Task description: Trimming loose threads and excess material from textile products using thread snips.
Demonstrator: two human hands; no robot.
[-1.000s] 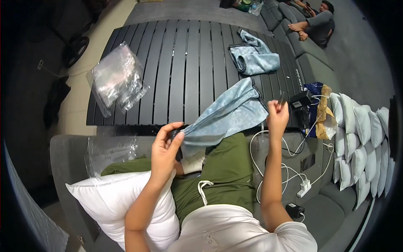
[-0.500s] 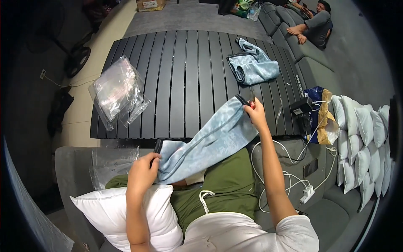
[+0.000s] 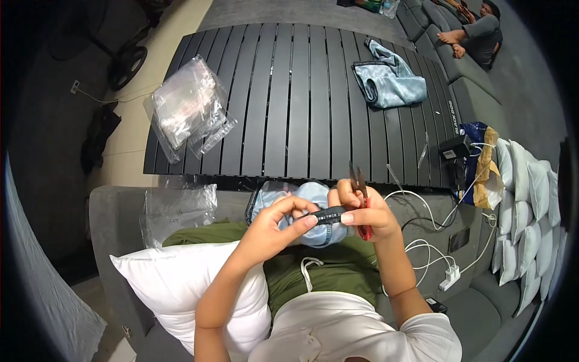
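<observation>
Head view: left hand (image 3: 272, 233) and right hand (image 3: 380, 221), earlier far apart, now both pinch the black band (image 3: 327, 216).

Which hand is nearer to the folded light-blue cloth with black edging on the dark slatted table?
Right. The right hand, holding red-handled scissors, is below the folded cloth in the picture; the left hand, pinching the black band, is farther, to its lower left.

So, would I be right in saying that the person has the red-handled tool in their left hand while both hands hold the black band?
Not quite: the red-handled tool is in the right hand, not the left hand, as the head view shows. The rest stands: both hands hold the black band.
</observation>
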